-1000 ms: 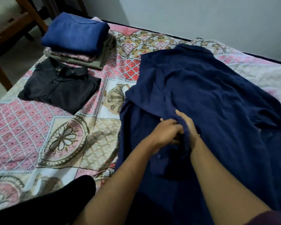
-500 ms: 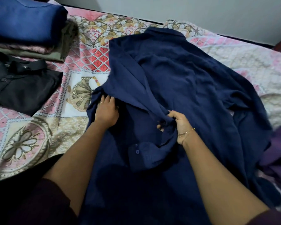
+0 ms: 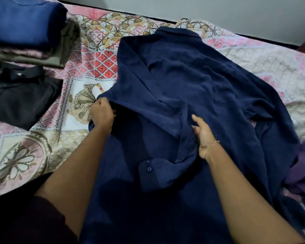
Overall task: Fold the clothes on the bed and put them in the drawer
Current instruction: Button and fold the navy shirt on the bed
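Navy shirt: spread across the centre of the frame on the patterned bedspread, collar toward the top, 1 sleeve folded over the body with its buttoned cuff at lower centre. Left hand: fingers curled, gripping the shirt's left edge; right hand: fingers curled into the folded sleeve, thumb raised. Upper left: 1 stack of folded clothes, 1 folded black shirt just below it.

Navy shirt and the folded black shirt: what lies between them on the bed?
In the head view, only patterned bedspread shows between the navy shirt and the folded black shirt; the left hand grips the navy shirt's edge there.
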